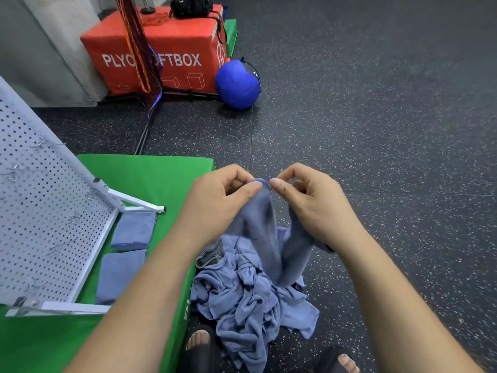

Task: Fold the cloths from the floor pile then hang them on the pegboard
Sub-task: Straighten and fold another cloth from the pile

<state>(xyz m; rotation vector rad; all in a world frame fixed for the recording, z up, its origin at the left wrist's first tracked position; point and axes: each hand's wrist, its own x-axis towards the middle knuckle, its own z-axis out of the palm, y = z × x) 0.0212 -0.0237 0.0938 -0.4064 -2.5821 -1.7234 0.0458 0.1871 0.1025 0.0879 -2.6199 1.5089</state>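
A blue-grey cloth (262, 232) hangs between my two hands above the floor pile (250, 305). My left hand (217, 200) pinches its top edge between thumb and fingers. My right hand (312, 203) pinches the cloth close beside it, thumb tips almost touching. The cloth droops in two blurred folds down to the crumpled pile of the same blue-grey cloths. The white pegboard (40, 211) with metal hooks leans at the left on a green mat (150, 179). Two folded cloths (134, 230) (118, 273) lie on the mat beside the pegboard's frame.
An orange plyo soft box (166, 49) stands at the back, a blue ball (238, 83) beside it and a black stand with hanging cords (139, 49) in front. My sandalled feet (199, 343) are by the pile. Dark speckled rubber floor (376, 103) spreads right.
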